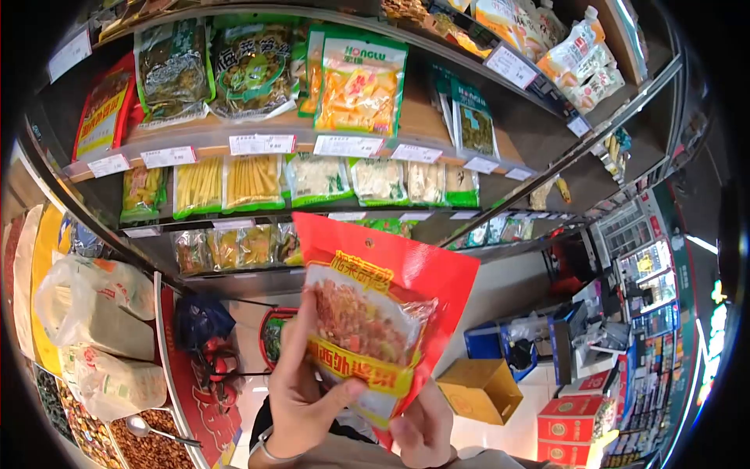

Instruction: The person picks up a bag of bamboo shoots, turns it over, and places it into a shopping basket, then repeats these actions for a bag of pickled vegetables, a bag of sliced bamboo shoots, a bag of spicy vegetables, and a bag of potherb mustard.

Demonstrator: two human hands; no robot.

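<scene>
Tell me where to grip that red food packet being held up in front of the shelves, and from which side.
Grip the red packet along its lower edge, coming from below, as the left hand and right hand do now. It is a flat, thin pouch held upright and tilted, so pinching the bottom seam front to back likely steadies it and leaves the printed face visible.

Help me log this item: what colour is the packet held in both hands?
The packet is mainly red with a yellow band and clear window, seen best in the head view.

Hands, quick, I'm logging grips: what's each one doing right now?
Left hand: closed on the red packet, thumb across its front.
Right hand: closed on the packet's lower edge.
</scene>
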